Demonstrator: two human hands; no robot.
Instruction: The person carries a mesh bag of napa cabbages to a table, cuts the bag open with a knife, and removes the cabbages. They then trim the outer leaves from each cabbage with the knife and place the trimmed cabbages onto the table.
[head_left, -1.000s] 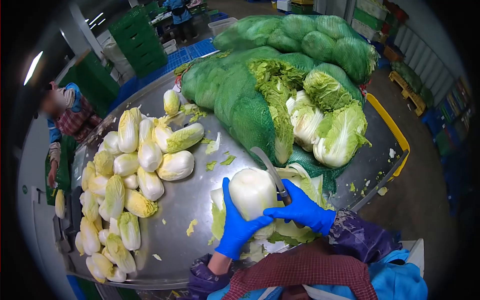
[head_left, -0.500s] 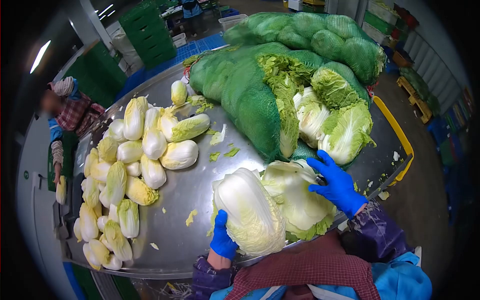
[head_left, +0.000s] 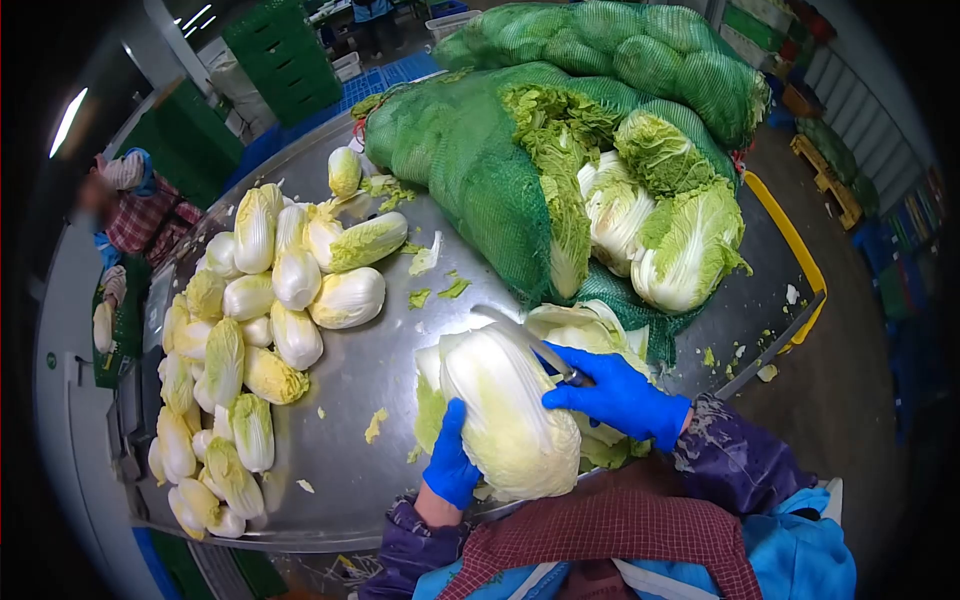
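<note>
1. Worktop (head_left: 370, 370) of bare steel fills the middle of the frame, curving from lower left to right, with a yellow rail (head_left: 790, 260) along its right edge.
2. Green mesh sacks (head_left: 470, 170) packed with cabbages lie across the upper centre and upper right. The nearer one is split open, and leafy heads (head_left: 680, 240) spill out at centre right.
3. A pile of trimmed cabbages (head_left: 250, 330), pale yellow and white, covers the left side of the worktop from upper left to lower left.
4. A co-worker in a plaid sleeve (head_left: 135, 210) stands at the far left edge, beyond the pile. Stacked green crates (head_left: 285, 60) sit in the upper left.
5. The cabbage (head_left: 505, 410) being worked on lies at lower centre on the near edge of the worktop, tilted with its pale base toward upper left.
6. Stripped outer leaves (head_left: 590, 325) lie just behind it, touching the sack's mesh.
7. The right hand (head_left: 615, 390), in a blue glove, rests against the cabbage's right side with its fingers closed around a knife handle.
8. The left hand (head_left: 452, 460), also gloved blue, has its fingers wrapped around the cabbage's lower left side, gripping it.
9. The knife (head_left: 525, 340) has its blade lying across the top of the cabbage, pointing to upper left.
10. Small leaf scraps (head_left: 375, 425) dot the steel between the pile and the held cabbage.
</note>
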